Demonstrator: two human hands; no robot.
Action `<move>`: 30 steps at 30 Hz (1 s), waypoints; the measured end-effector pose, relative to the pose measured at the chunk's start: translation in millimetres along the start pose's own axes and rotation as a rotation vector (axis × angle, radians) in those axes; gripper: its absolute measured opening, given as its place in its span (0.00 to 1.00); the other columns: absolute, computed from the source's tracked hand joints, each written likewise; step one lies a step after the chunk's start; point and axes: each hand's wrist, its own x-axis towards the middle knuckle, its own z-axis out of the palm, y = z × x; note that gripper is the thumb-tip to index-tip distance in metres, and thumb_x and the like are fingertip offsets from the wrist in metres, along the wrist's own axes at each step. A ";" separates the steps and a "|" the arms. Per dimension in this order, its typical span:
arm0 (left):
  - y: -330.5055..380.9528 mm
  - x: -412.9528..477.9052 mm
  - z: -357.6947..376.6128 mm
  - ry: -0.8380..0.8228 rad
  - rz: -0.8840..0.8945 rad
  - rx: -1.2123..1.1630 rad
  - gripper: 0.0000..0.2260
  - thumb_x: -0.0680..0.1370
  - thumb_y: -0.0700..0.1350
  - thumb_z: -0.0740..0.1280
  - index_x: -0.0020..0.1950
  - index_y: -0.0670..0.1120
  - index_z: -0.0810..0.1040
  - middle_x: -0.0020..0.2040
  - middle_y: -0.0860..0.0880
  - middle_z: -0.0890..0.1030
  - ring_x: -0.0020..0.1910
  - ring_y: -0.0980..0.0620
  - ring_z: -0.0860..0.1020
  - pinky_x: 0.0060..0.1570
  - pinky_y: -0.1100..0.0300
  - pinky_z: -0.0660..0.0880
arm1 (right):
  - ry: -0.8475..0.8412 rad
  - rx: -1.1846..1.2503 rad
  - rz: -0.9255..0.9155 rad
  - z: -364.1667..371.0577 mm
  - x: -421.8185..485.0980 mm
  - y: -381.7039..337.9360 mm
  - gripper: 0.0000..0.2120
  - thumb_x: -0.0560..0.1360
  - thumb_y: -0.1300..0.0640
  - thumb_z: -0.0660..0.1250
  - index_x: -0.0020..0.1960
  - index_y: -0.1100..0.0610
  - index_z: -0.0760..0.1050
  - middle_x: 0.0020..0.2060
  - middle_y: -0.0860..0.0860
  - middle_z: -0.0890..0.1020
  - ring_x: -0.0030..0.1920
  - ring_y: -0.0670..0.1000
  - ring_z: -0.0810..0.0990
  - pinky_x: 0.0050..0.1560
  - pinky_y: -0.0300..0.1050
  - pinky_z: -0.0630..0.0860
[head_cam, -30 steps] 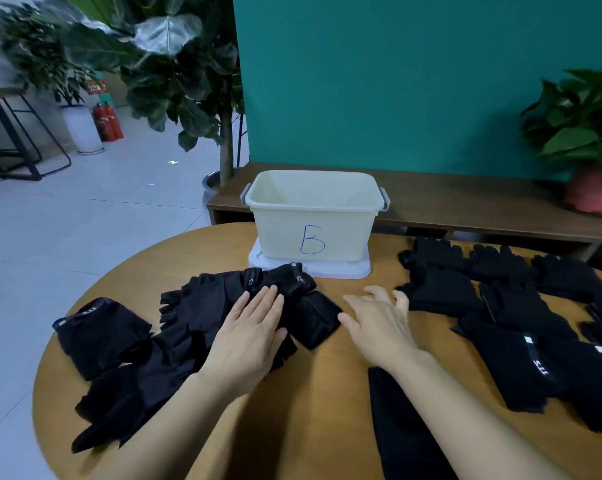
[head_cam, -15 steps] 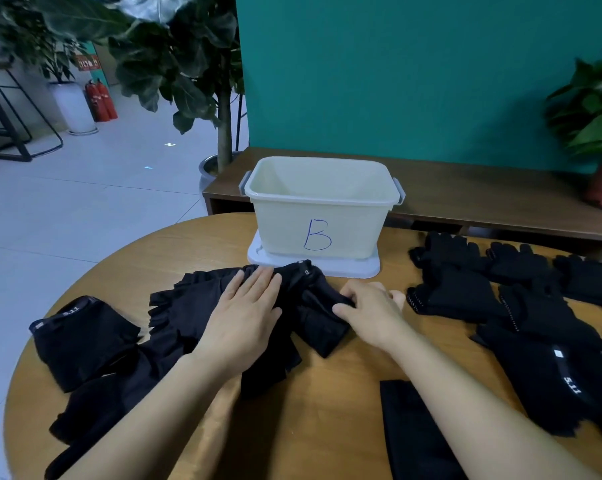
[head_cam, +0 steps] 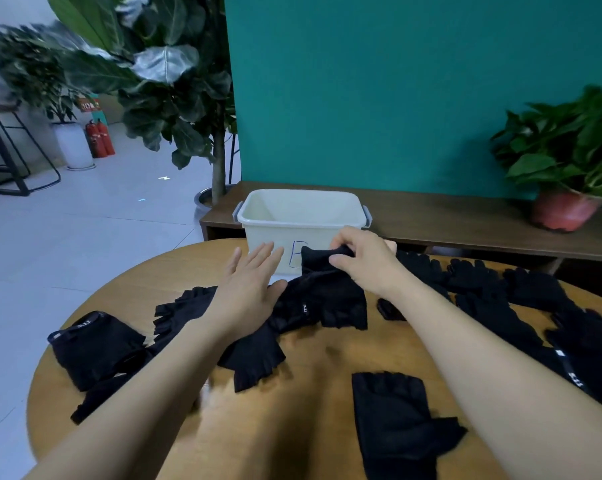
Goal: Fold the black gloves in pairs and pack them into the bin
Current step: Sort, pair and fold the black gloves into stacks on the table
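A glove is pinched by the right grip; the left grip is spread flat, released. Folding is judged in hand; packing into the bin comes next.

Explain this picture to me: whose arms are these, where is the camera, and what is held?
No machine here: a person works with bare hands. The one camera sits on their head, looking forward and down, so both forearms enter from below. The left hand is open, fingers straight, over a heap of black gloves. The right hand pinches the raised end of a black glove bundle in front of the white bin. The bin stands on a round wooden table, with more gloves lying to the right and a single glove nearest the person.
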 end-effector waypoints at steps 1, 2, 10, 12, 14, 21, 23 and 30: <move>2.9 2.1 -3.8 0.006 -0.012 -0.058 0.26 0.85 0.52 0.55 0.81 0.49 0.52 0.81 0.51 0.53 0.80 0.57 0.46 0.77 0.56 0.36 | -0.015 0.024 0.000 -4.7 -1.8 -2.6 0.08 0.78 0.53 0.66 0.41 0.43 0.72 0.34 0.42 0.71 0.53 0.58 0.71 0.49 0.45 0.58; 6.3 4.2 -8.1 0.016 -0.027 -0.134 0.27 0.84 0.53 0.57 0.81 0.49 0.53 0.81 0.51 0.55 0.80 0.57 0.49 0.77 0.56 0.38 | -0.031 0.049 -0.009 -9.3 -3.8 -4.6 0.08 0.77 0.55 0.66 0.42 0.44 0.73 0.33 0.42 0.72 0.52 0.56 0.71 0.51 0.44 0.60; 45.7 6.2 -28.6 -0.196 -0.201 -0.891 0.21 0.76 0.46 0.74 0.68 0.50 0.74 0.49 0.51 0.86 0.50 0.53 0.84 0.61 0.51 0.77 | -0.133 0.435 0.019 -45.1 -36.8 -6.9 0.13 0.75 0.63 0.71 0.55 0.51 0.76 0.51 0.55 0.84 0.52 0.57 0.84 0.55 0.57 0.81; 55.9 2.3 -26.0 -0.234 -0.196 -0.976 0.16 0.77 0.43 0.73 0.64 0.49 0.78 0.47 0.47 0.87 0.49 0.48 0.85 0.59 0.49 0.78 | -0.153 0.492 0.082 -53.1 -48.7 3.7 0.17 0.75 0.60 0.73 0.61 0.51 0.75 0.56 0.57 0.82 0.55 0.54 0.82 0.55 0.47 0.80; 67.4 -1.4 -21.3 -0.255 -0.177 -1.003 0.12 0.77 0.41 0.72 0.61 0.47 0.80 0.45 0.46 0.86 0.47 0.48 0.85 0.53 0.54 0.78 | -0.185 0.465 0.142 -59.0 -60.7 15.8 0.20 0.75 0.57 0.73 0.65 0.53 0.74 0.54 0.55 0.82 0.54 0.50 0.82 0.53 0.39 0.77; 89.0 -3.5 -7.6 -0.290 -0.184 -0.917 0.12 0.78 0.41 0.71 0.61 0.49 0.78 0.45 0.47 0.87 0.47 0.50 0.85 0.56 0.52 0.80 | -0.104 0.436 0.182 -63.7 -78.7 36.3 0.15 0.74 0.59 0.73 0.59 0.50 0.78 0.55 0.50 0.83 0.63 0.54 0.78 0.67 0.55 0.73; 92.1 -3.5 -4.0 -0.259 -0.199 -0.851 0.13 0.78 0.42 0.71 0.63 0.48 0.78 0.45 0.51 0.86 0.48 0.53 0.84 0.57 0.54 0.79 | -0.068 0.401 0.176 -62.9 -80.7 39.0 0.12 0.70 0.52 0.75 0.52 0.43 0.80 0.53 0.47 0.84 0.61 0.51 0.79 0.67 0.58 0.72; 120.8 -9.3 -2.1 -0.075 -0.230 -0.677 0.22 0.64 0.66 0.72 0.53 0.57 0.81 0.44 0.59 0.84 0.49 0.60 0.81 0.58 0.49 0.77 | 0.182 0.134 0.145 -58.0 -86.4 32.0 0.14 0.75 0.47 0.70 0.61 0.46 0.78 0.56 0.45 0.83 0.59 0.44 0.74 0.56 0.43 0.53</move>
